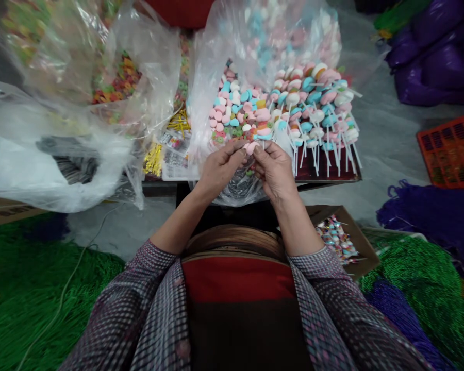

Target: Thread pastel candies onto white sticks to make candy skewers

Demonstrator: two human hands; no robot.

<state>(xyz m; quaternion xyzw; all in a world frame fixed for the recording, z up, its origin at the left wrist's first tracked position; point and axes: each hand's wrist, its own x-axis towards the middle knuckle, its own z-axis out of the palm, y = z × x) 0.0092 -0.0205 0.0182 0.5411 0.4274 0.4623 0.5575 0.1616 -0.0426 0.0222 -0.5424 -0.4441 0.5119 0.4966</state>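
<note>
My left hand point(221, 167) and my right hand point(274, 166) meet in front of me, fingers pinched together on a small pink candy piece point(250, 148). Just beyond them lies an open clear bag of loose pink, blue and white candies point(235, 111). To the right of it, finished candy skewers on white sticks point(317, 111) lie in rows on a dark tray point(334, 172). Whether a stick is in my fingers is hidden.
A clear bag of multicoloured ring candies point(118, 82) sits at the left, with gold twist ties point(153, 159) beside it. A cardboard box of wrapped pieces point(338, 239) lies lower right. Green point(27, 288) and purple point(436, 216) tinsel piles surround me. An orange crate point(452, 149) stands right.
</note>
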